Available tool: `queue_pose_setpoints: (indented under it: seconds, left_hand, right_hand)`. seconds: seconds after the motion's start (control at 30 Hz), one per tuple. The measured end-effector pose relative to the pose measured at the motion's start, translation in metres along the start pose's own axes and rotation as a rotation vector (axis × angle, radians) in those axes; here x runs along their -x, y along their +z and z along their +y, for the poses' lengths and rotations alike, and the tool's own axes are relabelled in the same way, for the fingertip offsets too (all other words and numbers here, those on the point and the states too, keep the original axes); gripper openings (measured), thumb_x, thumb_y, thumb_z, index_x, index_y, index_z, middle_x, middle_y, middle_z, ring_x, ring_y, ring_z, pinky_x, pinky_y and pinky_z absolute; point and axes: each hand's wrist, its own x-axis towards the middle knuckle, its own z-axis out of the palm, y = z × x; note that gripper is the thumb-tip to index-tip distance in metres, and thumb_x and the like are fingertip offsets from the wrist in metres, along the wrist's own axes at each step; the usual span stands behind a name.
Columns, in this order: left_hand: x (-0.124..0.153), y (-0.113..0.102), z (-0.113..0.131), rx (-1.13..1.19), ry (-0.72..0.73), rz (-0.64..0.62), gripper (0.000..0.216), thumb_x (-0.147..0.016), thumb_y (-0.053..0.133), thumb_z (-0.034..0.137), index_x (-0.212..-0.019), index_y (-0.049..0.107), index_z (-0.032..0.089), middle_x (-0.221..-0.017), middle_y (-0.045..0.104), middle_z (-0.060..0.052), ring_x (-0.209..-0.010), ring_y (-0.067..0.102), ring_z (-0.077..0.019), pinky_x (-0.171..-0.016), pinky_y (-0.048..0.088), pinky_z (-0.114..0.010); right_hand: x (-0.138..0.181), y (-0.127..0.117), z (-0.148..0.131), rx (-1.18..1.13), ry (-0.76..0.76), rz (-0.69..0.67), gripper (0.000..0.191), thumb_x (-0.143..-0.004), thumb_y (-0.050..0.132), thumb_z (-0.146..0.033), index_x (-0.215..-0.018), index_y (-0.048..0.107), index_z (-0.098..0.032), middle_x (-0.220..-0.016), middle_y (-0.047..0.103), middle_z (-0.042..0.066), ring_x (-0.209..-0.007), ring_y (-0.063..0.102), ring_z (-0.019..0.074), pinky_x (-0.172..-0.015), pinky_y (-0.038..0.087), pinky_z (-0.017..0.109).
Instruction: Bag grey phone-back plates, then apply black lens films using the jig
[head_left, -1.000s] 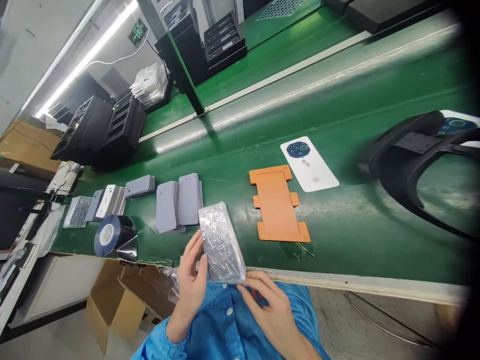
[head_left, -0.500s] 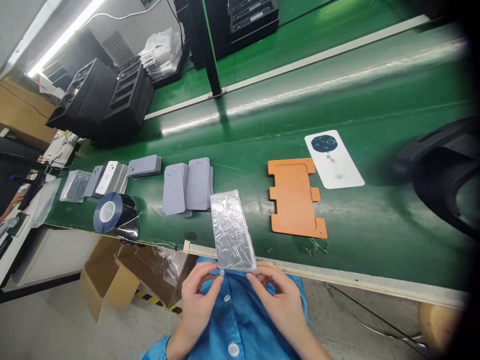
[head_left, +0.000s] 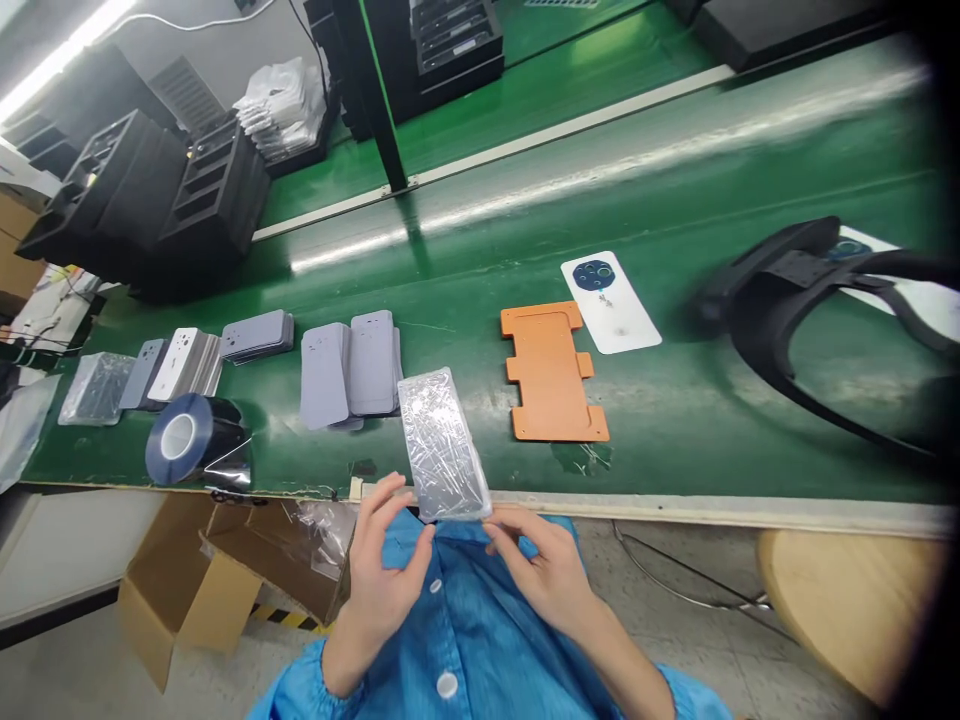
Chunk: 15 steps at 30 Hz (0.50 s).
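A pack wrapped in clear, crinkled plastic, grey beneath the film, lies slanted across the front edge of the bench. At its lower right corner, my right hand is closed in a pinch on the wrapping. My left hand is open beside the lower left corner, thumb and fingers apart. Behind the pack to the left are two stacks of grey phone back panels. An orange fixture plate with side tabs lies to the right. Next to it is a white phone back panel with a dark round camera area.
On the left are a roll of film, a white panel stack and another wrapped pack. Black trays stand behind. A black curved frame sits at right. Below are a cardboard box and a round stool.
My left hand has opened and lifted off the pack's lower left corner. My right hand stays at the right corner. The view has shifted, showing more of the bench's right side.
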Motion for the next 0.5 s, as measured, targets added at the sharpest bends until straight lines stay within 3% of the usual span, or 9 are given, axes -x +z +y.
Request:
queue_pose_setpoints:
  seconds: [0.13, 0.27, 0.37, 0.5]
  left_hand:
    - [-0.046, -0.003, 0.020, -0.045, 0.259, -0.238, 0.046, -0.093, 0.059, 0.013, -0.136, 0.056, 0.028, -0.147, 0.054, -0.011, -0.143, 0.045, -0.0302, -0.116, 0.042, -0.051]
    - [-0.094, 0.019, 0.031, -0.318, 0.393, -0.473, 0.054, -0.097, 0.055, 0.028, -0.150, 0.044, 0.024, -0.165, 0.031, -0.013, -0.154, 0.022, -0.0335, -0.121, 0.029, -0.056]
    - [-0.110, 0.036, 0.029, -0.478, 0.383, -0.499, 0.051, -0.098, 0.052, 0.035, -0.148, 0.048, 0.024, -0.167, 0.024, -0.012, -0.155, 0.017, -0.0344, -0.122, 0.023, -0.059]
    - [-0.109, 0.044, 0.027, -0.523, 0.365, -0.454, 0.041, -0.098, 0.051, 0.032, -0.138, 0.058, 0.024, -0.167, 0.026, -0.010, -0.155, 0.020, -0.0328, -0.121, 0.022, -0.057]
  right_hand:
    - [0.002, 0.002, -0.001, 0.079, -0.078, 0.016, 0.014, -0.099, 0.055, -0.020, -0.101, 0.069, -0.022, -0.081, 0.075, 0.003, -0.066, 0.070, 0.0170, -0.065, 0.057, 0.027]
    - [0.004, 0.008, -0.002, 0.176, -0.187, 0.091, 0.017, -0.096, 0.055, -0.015, -0.104, 0.068, -0.022, -0.097, 0.075, 0.007, -0.083, 0.073, 0.0195, -0.073, 0.060, 0.029]
    - [0.006, 0.013, -0.005, 0.237, -0.225, 0.157, 0.018, -0.095, 0.054, -0.013, -0.102, 0.068, -0.022, -0.100, 0.072, 0.009, -0.089, 0.071, 0.0207, -0.079, 0.060, 0.032]
    - [0.008, 0.021, -0.007, 0.219, -0.230, 0.204, 0.019, -0.097, 0.050, -0.013, -0.103, 0.066, -0.022, -0.099, 0.071, 0.009, -0.089, 0.070, 0.0199, -0.078, 0.060, 0.031]
